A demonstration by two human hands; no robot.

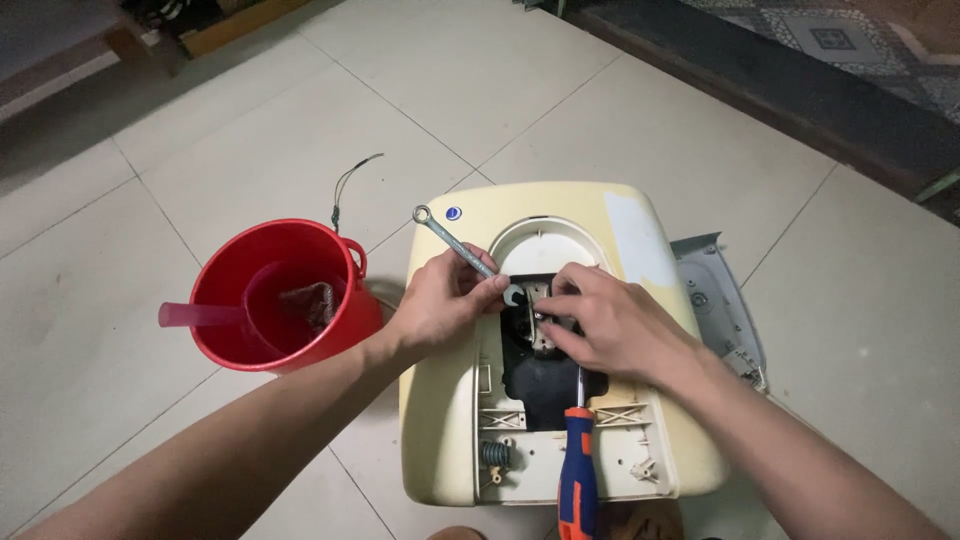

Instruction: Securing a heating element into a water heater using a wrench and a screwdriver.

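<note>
The left hand (440, 305) grips a hard, thin metal spanner (455, 243) by its middle over the cream box (440, 400), while the right hand (610, 325) reaches fingers into the dark opening (545, 380), holding nothing I can see

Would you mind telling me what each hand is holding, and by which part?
The left hand holds a metal wrench near its lower end. The right hand rests on parts inside the cream casing; whether it holds anything cannot be told.
</note>
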